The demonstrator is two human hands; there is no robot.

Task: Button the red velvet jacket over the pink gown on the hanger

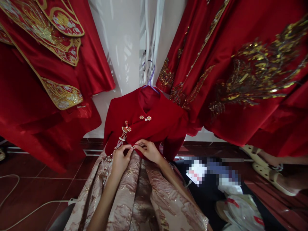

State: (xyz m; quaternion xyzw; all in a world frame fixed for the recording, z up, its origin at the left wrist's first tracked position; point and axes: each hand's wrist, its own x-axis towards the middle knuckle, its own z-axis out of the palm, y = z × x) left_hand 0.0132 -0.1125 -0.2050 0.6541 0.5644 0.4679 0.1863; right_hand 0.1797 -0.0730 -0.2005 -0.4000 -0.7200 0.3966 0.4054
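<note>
A red jacket (158, 128) hangs on a purple hanger (151, 80) in the middle of the head view. Across its chest sit a jewelled clasp (145, 118) and a beaded tassel (123, 133). My left hand (119, 158) and my right hand (150, 150) meet at the lower front edge of the jacket. Their thumbs and forefingers are pinched together on a small beaded ornament (133, 147), mostly covered by the fingertips. Beneath my forearms spreads a pale pink brocade fabric (125, 195) with folds.
Red embroidered gowns (96, 61) (207, 96) hang on both sides. A dark surface (204, 199) at right carries a blurred lit device (196, 172) and clear plastic-wrapped items (243, 211). Another person's clog (271, 179) shows far right. A white cable (40, 208) crosses the tiled floor.
</note>
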